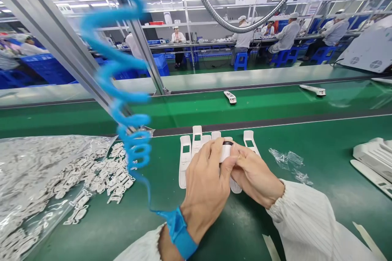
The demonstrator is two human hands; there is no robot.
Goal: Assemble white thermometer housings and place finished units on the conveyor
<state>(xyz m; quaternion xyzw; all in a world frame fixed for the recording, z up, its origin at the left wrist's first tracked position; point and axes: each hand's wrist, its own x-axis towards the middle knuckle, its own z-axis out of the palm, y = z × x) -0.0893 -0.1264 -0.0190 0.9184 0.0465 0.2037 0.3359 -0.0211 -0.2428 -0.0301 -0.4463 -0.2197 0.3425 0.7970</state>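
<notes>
My left hand [206, 177], with a blue strap [182, 232] round its wrist, is closed on a white plastic part [225, 153] with a black end. From the other side my right hand [252, 173] grips the same part, thumbs and fingertips close together. Much of the part is hidden by my fingers. Beneath and behind my hands lie several long white plastic housings [185, 157], each with a rectangular cutout. Another housing [250, 140] lies just beyond my right hand.
Small grey-white clips [114, 175] spill from a clear plastic bag [45, 171] at left. A blue coiled cord [122, 89] hangs before them. Clear film scraps [289, 159] and stacked white shells [375, 155] lie right. Beyond runs a green conveyor [190, 110] carrying a white part [230, 97].
</notes>
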